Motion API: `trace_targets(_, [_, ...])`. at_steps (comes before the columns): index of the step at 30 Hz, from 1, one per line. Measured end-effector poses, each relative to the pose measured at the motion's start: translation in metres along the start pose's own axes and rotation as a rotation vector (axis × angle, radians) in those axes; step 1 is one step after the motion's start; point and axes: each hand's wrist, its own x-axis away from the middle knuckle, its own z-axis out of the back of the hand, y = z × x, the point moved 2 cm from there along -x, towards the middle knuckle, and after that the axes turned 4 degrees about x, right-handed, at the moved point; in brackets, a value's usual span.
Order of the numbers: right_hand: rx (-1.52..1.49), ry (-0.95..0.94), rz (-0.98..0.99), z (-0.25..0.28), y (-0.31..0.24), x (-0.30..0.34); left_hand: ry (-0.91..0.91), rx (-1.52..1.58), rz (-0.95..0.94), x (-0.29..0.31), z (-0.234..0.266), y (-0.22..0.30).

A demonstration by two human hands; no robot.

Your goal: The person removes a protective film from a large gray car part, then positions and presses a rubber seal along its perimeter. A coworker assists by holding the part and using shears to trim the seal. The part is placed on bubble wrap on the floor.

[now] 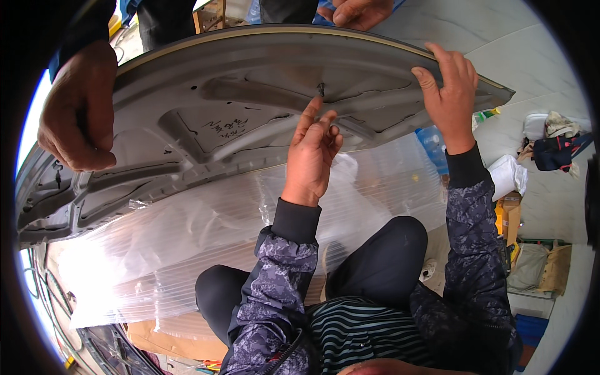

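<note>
A grey car hood stands tilted across the upper half, its ribbed underside toward me. My left hand is below a small dark fitting on the hood. Its index finger is stretched up to the fitting's lower end, possibly touching it; the other fingers are partly curled and I see nothing held. At the hood's right end, my right hand grips the upper edge, thumb on the near face and fingers over the rim. Another person's hand rests against the hood at the left.
A second hand of a person is beyond the hood's top edge. Clear plastic sheeting lies under the hood, in front of my knees. Cardboard lies at the lower left, near dark cables. Bags and boxes stand at the right.
</note>
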Motion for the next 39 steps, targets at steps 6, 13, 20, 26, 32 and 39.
trace_targets(6, [0.000,-0.006,-0.004,0.002,-0.002,0.000,0.003,-0.031,-0.026,0.001,-0.005,0.003])
trace_targets(13, [-0.007,-0.008,-0.011,0.001,-0.003,0.000,-0.002,-0.048,-0.041,0.003,-0.007,0.004])
trace_targets(20, [-0.013,-0.010,-0.024,0.001,-0.003,0.002,0.022,-0.074,-0.060,0.000,-0.002,0.001])
trace_targets(26, [-0.027,-0.002,-0.032,0.001,-0.002,0.005,0.076,-0.158,-0.119,-0.008,0.011,0.000])
trace_targets(32, [-0.033,0.024,-0.030,0.002,0.000,0.005,0.109,-0.438,-0.283,-0.026,0.020,0.000])
trace_targets(39, [-0.210,0.346,-0.108,0.029,-0.029,0.007,0.071,-0.452,-0.280,-0.021,0.020,0.001])
